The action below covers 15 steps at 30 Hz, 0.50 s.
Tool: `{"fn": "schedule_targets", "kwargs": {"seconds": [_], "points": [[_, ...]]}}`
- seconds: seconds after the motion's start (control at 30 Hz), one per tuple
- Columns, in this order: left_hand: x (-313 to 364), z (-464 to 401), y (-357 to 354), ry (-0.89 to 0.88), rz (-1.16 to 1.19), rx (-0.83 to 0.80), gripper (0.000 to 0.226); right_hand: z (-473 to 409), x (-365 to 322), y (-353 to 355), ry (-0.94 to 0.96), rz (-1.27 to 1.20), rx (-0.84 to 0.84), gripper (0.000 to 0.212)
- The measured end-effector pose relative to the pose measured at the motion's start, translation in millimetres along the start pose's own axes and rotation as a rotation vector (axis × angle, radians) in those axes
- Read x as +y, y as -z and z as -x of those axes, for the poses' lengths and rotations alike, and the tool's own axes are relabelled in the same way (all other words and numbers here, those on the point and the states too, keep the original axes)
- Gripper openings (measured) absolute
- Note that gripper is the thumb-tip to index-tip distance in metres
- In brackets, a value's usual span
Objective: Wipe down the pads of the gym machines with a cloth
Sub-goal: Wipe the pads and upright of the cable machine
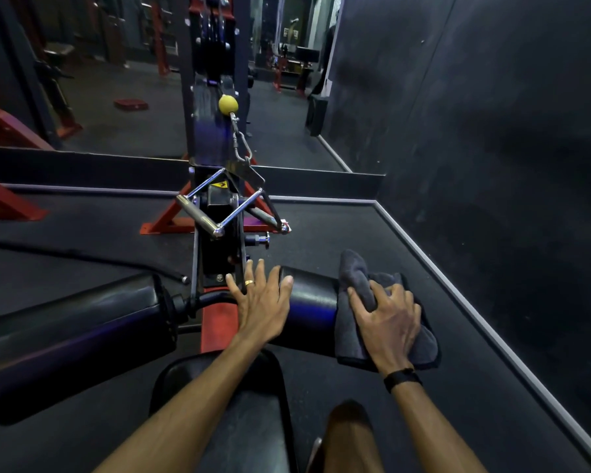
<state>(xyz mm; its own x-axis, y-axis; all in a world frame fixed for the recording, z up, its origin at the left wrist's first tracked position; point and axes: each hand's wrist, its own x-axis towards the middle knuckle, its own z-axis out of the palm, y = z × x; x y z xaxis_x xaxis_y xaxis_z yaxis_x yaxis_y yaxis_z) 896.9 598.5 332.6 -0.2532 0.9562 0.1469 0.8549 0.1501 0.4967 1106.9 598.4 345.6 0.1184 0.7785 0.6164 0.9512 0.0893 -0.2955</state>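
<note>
The right roller pad (pixel 309 302), a black cylinder, lies with its long axis running left to right, sticking out to the right of the machine's red frame (pixel 217 319). The right hand (pixel 391 324) presses a dark grey cloth (pixel 355 281) over the pad's outer end, fingers curled and bunching the fabric. The left hand (pixel 261 302) rests flat on the pad's inner end, fingers straight and spread, a ring on one. The left roller pad (pixel 69 332) lies across the frame, untouched
</note>
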Motion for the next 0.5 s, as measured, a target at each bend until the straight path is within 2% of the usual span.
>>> {"fn": "schedule_targets", "kwargs": {"seconds": [0.07, 0.13, 0.37, 0.5], "points": [[-1, 2, -2, -0.010, 0.026, 0.039, 0.086, -1, -9, -1, -0.024, 0.001, 0.008, 0.042], [-2, 5, -3, -0.020, 0.036, 0.072, 0.092, -2, -20, -3, -0.027, 0.005, 0.001, 0.043], [-16, 34, -16, -0.078, 0.082, 0.146, 0.073, 5, -81, -17, 0.097, -0.003, -0.002, 0.032], [-25, 45, -17, -0.079, 0.046, 0.125, 0.069, 9, -94, -20, 0.172, -0.022, -0.001, 0.037]]}}
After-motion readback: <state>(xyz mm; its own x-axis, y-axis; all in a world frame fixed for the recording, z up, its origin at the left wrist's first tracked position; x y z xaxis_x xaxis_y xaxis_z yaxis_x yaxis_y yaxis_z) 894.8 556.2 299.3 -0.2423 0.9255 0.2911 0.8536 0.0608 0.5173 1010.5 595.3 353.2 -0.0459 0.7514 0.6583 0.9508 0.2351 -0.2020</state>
